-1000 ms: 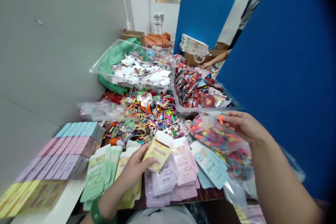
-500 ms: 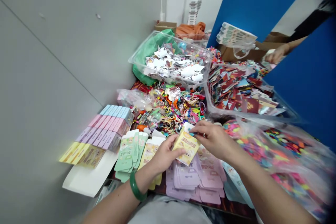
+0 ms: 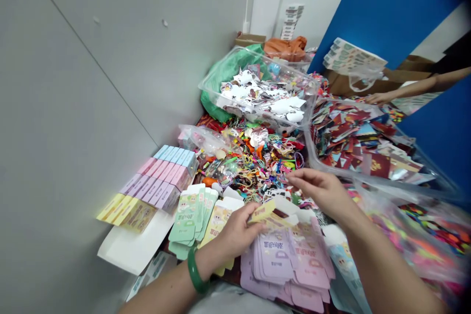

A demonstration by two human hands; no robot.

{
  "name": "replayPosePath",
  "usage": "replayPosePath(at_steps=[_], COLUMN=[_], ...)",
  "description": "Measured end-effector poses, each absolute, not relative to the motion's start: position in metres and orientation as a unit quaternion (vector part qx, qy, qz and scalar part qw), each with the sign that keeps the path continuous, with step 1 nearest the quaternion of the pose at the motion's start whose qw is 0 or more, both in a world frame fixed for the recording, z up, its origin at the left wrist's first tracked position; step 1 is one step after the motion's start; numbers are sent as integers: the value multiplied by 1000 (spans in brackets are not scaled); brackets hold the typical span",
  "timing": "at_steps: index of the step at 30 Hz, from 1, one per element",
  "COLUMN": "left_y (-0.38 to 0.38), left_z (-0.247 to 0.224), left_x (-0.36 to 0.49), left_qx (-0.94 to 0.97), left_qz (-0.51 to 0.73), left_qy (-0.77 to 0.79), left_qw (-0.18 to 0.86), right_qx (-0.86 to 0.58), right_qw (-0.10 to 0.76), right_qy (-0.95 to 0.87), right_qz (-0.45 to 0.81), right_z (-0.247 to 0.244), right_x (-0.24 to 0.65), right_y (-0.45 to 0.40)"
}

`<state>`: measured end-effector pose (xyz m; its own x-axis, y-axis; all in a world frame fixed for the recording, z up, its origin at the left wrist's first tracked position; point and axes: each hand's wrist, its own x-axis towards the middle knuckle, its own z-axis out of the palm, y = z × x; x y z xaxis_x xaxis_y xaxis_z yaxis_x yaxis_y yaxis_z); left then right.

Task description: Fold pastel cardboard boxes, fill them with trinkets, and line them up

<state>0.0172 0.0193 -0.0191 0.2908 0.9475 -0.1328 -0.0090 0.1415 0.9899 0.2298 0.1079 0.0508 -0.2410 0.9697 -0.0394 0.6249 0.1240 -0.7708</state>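
My left hand [image 3: 241, 229] grips a small yellow carton [image 3: 265, 212] between thumb and fingers. Its white flaps stand open and its mouth faces right. Beyond the carton, my right hand [image 3: 320, 191] hovers at the near edge of a heap of small colourful trinkets [image 3: 253, 157]; its fingers are stretched out and nothing shows in them. Below the carton lie flat purple cartons [image 3: 270, 255] and pink cartons [image 3: 309, 260]. Left of my left hand are flat green cartons [image 3: 188, 218], with flat yellow ones [image 3: 215, 221] partly covered by the hand.
Filled cartons in blue, pink, purple and yellow rows [image 3: 154, 179] stand by the grey wall. Behind the heap is a clear tub [image 3: 206, 86] of white cutouts; to its right, another tub [image 3: 312, 157] of cards. Bags [image 3: 415, 235] lie right. A co-worker's hand [image 3: 379, 99] reaches in.
My right hand has moved from the yellow carton's mouth to the trinket heap. The carton has tipped over in my left hand. The view has shifted left, and the co-worker's arm reaches further in.
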Motion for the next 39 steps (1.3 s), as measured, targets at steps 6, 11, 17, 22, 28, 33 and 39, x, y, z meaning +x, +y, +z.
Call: replayPosePath(at_steps=[6,11,17,22,28,33,39], left_y=[9,10,13,16,22,22,19], left_z=[-27,-21,-16,-20,-19,-18,-18], left_x=[13,3,-6,-15,-19,-17,-17], left_qx=[428,413,409,412,401,400,381], left_qz=[411,417,424,423,440,447,454], left_qy=[403,406,404,430,436,432,428], left_qw=[697,701,700,683,675,674,683], right_qx=[-650,-604,-604,-621,-598,-600,-537], right_qw=[147,101,89,139,250,295,347], right_qy=[-722,-776,-773,-728,-653,-587,-541], right_qz=[185,154,176,256,392,457,546], right_z=[-9,-33,-29,-6,11,11,27], right_x=[227,209,211,224,223,219,219], right_y=[173,200,219,216,197,188,182])
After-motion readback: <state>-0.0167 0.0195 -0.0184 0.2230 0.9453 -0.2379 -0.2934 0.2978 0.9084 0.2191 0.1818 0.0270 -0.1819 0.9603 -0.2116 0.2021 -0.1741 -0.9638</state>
